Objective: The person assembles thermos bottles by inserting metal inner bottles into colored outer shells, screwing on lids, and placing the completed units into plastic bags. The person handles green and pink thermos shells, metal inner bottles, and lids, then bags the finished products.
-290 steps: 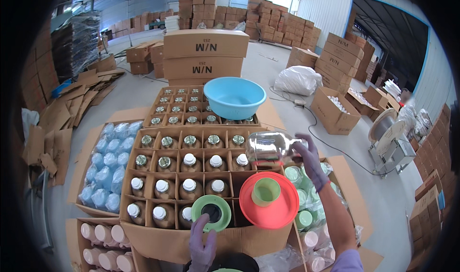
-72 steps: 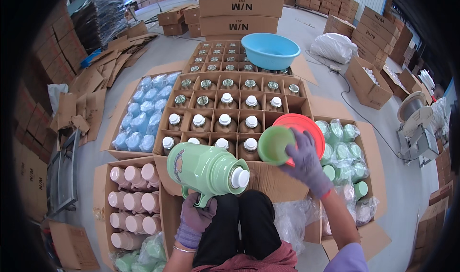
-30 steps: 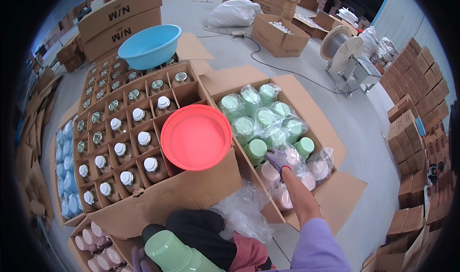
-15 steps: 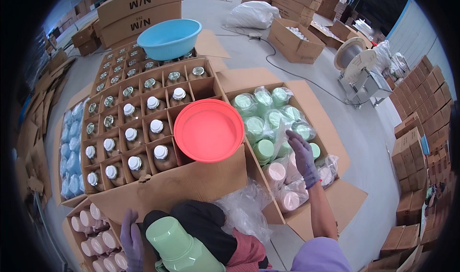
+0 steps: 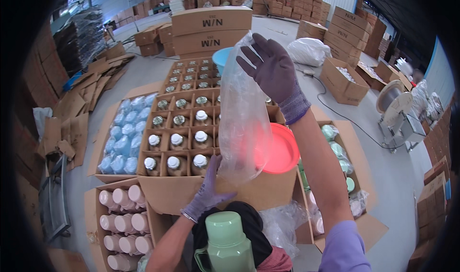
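Note:
My right hand, in a purple-grey glove, is raised over the cartons. A clear plastic bag hangs from its upper fingertips, while the other fingers are spread. Near the bag's lower end is my gloved left hand, open with thumb apart and fingers upward; whether it touches the bag I cannot tell. A pale green thermos flask with a side handle stands upright at my lap, its lid on top. Behind the bag, a red basin rests on a divided carton of bottles, some white-capped.
Open cartons surround me: pink flasks at near left, blue wrapped items farther left, and green wrapped items at right. Crumpled plastic lies by my knee. A blue basin sits behind. A cable crosses the floor.
My right hand has lifted from the right-hand carton up and left, bringing the plastic bag. My left hand has risen from beside the flask toward the bag. The view has shifted left and upward.

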Demonstrator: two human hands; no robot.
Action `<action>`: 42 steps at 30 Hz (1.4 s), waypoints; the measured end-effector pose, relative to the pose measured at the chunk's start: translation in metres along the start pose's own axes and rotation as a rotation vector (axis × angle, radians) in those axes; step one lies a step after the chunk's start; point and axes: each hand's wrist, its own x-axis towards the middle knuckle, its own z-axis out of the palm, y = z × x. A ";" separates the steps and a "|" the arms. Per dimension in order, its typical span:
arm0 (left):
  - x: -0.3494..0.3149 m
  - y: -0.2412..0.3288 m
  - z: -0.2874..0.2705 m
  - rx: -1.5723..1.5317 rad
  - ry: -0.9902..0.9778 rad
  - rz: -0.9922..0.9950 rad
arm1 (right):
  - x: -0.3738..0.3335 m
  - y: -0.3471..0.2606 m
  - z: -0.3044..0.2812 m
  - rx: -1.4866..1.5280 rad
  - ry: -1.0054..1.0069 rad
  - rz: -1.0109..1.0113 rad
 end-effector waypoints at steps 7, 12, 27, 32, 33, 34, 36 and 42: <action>0.004 -0.011 -0.035 -0.529 0.513 -0.369 | -0.089 0.085 0.051 -1.083 0.139 0.176; 0.006 -0.018 -0.046 -0.398 0.474 -0.383 | -0.223 0.155 0.071 -1.700 -0.098 0.320; -0.064 -0.064 -0.110 1.014 0.029 -0.244 | -0.270 0.143 0.018 -2.142 -0.025 0.739; -0.090 -0.076 -0.084 0.613 0.423 -0.258 | -0.309 0.143 0.031 -1.955 0.198 0.667; -0.101 -0.077 -0.078 0.323 0.551 -0.246 | -0.316 0.143 0.036 -1.896 0.249 0.677; -0.112 -0.069 -0.069 -0.136 0.555 -0.319 | -0.328 0.139 0.037 -1.887 0.272 0.694; -0.131 -0.028 -0.049 -1.060 0.516 -0.442 | -0.355 0.129 0.033 -1.874 0.329 0.732; -0.211 0.014 -0.063 -0.575 -0.048 -0.580 | -0.363 0.059 0.135 -1.624 0.351 0.264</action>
